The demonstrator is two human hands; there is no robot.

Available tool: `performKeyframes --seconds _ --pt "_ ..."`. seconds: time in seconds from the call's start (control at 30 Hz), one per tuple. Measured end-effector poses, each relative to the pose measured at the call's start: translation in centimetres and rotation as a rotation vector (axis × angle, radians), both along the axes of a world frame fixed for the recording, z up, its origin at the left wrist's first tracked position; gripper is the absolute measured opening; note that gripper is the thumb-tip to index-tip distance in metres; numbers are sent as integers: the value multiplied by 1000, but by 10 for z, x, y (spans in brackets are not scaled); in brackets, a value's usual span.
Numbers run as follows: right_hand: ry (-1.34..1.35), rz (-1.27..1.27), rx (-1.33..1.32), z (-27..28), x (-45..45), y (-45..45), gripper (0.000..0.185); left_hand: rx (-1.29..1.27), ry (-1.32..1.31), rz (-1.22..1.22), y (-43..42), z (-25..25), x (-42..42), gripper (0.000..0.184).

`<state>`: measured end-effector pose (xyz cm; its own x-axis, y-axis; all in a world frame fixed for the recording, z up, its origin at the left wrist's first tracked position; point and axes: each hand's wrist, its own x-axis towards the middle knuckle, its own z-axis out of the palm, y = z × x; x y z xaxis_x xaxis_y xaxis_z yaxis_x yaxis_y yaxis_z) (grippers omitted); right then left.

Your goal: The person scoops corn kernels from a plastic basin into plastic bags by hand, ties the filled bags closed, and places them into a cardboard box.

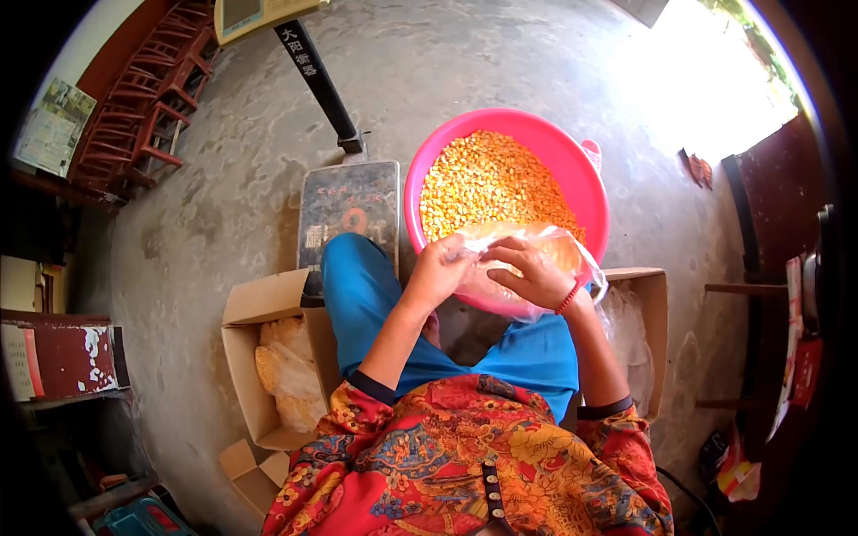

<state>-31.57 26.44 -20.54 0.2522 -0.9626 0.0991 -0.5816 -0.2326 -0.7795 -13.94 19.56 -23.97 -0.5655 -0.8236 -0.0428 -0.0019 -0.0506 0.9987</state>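
A large pink basin (583, 201) of yellow corn kernels (492, 183) stands on the floor in front of my knees. Over its near rim spreads a clear plastic bag (559, 241). My left hand (442, 268) pinches the bag's edge at its left side. At the bag's right part is my right hand (534, 275), a red bead bracelet on its wrist; its fingers are curved and spread a little over the plastic. Whether those fingertips grip the film is hard to make out.
A platform scale (349, 210) with a black post stands left of the basin. Open cardboard boxes flank my legs: the left one (243, 380) holds filled bags, the right one (660, 335) plastic bags. Red chairs (134, 116) line the left wall; dark furniture stands right.
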Motion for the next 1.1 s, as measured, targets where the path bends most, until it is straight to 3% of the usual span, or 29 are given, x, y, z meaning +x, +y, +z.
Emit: performKeyframes --seconds 0.03,0.07,0.13,0.17,0.33,0.4,0.43,0.47,0.53,0.57,0.63,0.73,0.8,0.83,0.87,0.93,0.97,1.0,1.1 --pt "88 -86 -40 -5 3 1 21 387 70 49 1 6 3 11" --pt "86 -86 -40 -13 2 1 21 387 69 50 -3 6 7 11" --pt "323 136 70 -32 -5 2 21 652 251 99 -13 4 14 12" --pt "281 194 54 -35 -4 4 19 679 409 153 -12 -1 12 12" --pt "401 186 167 -12 -7 9 14 805 496 216 -25 -20 13 11" --pt "252 51 146 5 -5 7 15 790 469 32 -28 -16 15 10" --pt "222 61 55 3 -7 3 31 819 359 282 -18 -17 -2 10" --pt "223 61 55 3 -6 -1 31 851 382 227 -16 -13 -4 15" --pt "134 -170 -84 2 -3 -8 50 681 307 69 -9 -5 -10 21" --pt "358 -213 -55 9 -8 -12 60 556 212 29 -5 -10 -10 23" --pt "421 -288 9 -24 -28 -15 57 518 162 -5 1 -11 -10 23" --pt "612 -262 175 -20 -42 -12 47 480 154 -50 1 -25 -13 19" --pt "523 -108 188 -11 -43 -8 33 470 82 -24 4 -22 -14 19" --pt "425 -51 46 -7 -43 -10 24 472 83 -22 4 -26 -17 19" --pt "425 -48 47 3 -42 -14 24 333 42 -23 5 -34 -20 17" --pt "65 -12 213 27 -31 -27 20 55 -42 -27 6 -46 -24 16" --pt "-213 -187 345 35 -19 -33 16 -85 -137 -27 7 -47 -22 18" --pt "-261 -227 470 48 -16 -45 20 -86 -138 -24 9 -40 -21 18" --pt "-91 -241 -33 -5 -12 -92 20 -172 -320 -1 19 -27 -23 21"
